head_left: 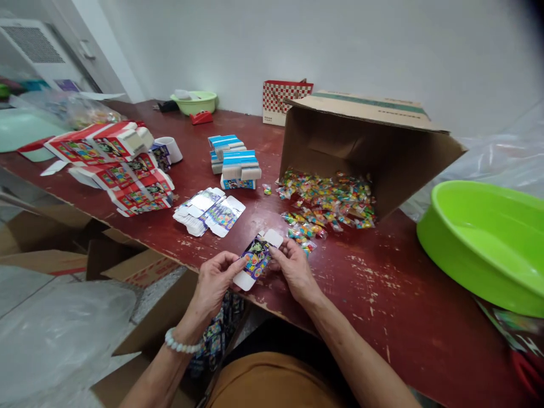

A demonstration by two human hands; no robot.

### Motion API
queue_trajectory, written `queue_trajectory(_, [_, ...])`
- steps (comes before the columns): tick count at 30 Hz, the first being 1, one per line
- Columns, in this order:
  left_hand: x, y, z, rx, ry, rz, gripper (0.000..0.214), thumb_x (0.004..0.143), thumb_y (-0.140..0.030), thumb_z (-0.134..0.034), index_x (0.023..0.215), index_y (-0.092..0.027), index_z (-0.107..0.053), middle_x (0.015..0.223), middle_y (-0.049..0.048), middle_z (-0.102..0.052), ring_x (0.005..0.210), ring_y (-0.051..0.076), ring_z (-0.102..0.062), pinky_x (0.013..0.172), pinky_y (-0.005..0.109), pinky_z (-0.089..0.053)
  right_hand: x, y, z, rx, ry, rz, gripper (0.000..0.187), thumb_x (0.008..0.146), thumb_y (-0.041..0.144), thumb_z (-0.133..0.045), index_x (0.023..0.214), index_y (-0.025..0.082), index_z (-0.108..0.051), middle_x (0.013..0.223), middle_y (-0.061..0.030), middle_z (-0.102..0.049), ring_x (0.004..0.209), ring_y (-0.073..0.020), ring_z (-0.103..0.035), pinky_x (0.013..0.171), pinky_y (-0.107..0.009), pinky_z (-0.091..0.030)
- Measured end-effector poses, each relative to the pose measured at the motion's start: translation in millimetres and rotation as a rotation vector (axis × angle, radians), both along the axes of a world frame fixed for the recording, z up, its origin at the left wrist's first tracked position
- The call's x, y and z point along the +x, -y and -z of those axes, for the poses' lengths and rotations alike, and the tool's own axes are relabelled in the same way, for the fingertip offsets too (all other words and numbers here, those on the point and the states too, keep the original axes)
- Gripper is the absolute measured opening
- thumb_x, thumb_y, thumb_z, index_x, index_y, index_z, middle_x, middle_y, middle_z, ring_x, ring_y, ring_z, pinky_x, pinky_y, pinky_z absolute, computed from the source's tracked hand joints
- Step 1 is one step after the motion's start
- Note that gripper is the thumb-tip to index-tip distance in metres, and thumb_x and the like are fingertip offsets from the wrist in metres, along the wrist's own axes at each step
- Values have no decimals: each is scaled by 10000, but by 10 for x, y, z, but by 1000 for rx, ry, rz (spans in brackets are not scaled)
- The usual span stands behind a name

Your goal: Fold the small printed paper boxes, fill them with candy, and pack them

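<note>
Between my two hands is a small printed candy box (257, 256), purple with colourful pictures, its white end flaps sticking out at both ends. My left hand (215, 277) pinches its lower left side, and a pale bead bracelet circles that wrist. Gripping the upper right side near a flap is my right hand (296, 271). Just beyond lies a stack of flat unfolded boxes (199, 211) with white flaps. To the right, small wrapped candies (327, 195) spill from a tipped cardboard carton (365, 133) onto the red table (340, 306).
Banded stacks of red boxes (123, 170) stand at the left, blue-topped bundles (236, 161) at mid table. A green basin (484, 243) sits at the right edge. Below the table is an open carton (157, 311) with printed boxes inside. A checked paper bag (285, 102) leans by the wall.
</note>
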State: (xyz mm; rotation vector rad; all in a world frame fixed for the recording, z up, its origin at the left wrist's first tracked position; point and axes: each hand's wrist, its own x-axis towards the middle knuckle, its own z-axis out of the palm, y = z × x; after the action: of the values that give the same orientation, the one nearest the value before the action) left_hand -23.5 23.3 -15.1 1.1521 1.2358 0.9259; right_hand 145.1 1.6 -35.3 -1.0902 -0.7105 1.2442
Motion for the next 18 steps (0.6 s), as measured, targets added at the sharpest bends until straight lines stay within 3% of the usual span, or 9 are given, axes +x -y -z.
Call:
queue_trajectory(3, [8, 69, -75, -90, 118, 51, 370, 639, -464, -834, 701, -153, -644, 581, -9, -656, 467, 115, -568, 448, 216, -472, 33, -26, -47, 20, -5, 30, 366, 703, 412, -759, 939, 178, -605, 849, -24, -687, 706, -139, -611, 539, -212, -471])
queue_trajectory(6, [-25, 89, -161, -278, 260, 337, 386, 739, -494, -761, 897, -146, -705, 762, 69, -739, 634, 185, -684, 627, 300, -557, 64, 25, -93, 51, 41, -16, 339, 705, 383, -768, 939, 183, -628, 840, -17, -699, 715, -142, -633, 624, -240, -513])
queue_trajectory(8, [-33, 108, -199, -391, 353, 542, 483, 771, -536, -715, 1045, -138, -706, 909, 138, -759, 779, 253, -725, 758, 372, -558, 69, 89, -124, 80, 52, -123, 309, 735, 377, -757, 951, 190, -640, 853, -18, -702, 706, -137, -648, 639, -244, -527])
queue_trajectory(10, [-13, 140, -199, -408, 376, 634, 481, 735, -511, -756, 1032, -135, -716, 911, 148, -759, 785, 260, -724, 759, 362, -549, 60, 157, -150, 87, 30, -282, 304, 792, 399, -715, 1009, 202, -632, 816, -8, -688, 589, -117, -633, 540, -229, -515])
queue_trajectory(13, [50, 202, -141, -367, 351, 649, 384, 668, -445, -821, 868, -130, -728, 775, 106, -738, 665, 208, -686, 641, 290, -527, 40, 240, -187, 87, -51, -462, 338, 854, 434, -646, 1113, 227, -580, 817, 3, -669, 419, -90, -576, 380, -200, -445])
queue_trajectory(18, [128, 273, -73, -245, 309, 475, 367, 618, -388, -850, 879, -159, -730, 689, 48, -712, 630, 170, -642, 611, 257, -510, 13, 317, -267, 92, -69, -487, 386, 852, 404, -675, 1191, 264, -556, 995, -7, -666, 404, -47, -542, 382, -191, -460])
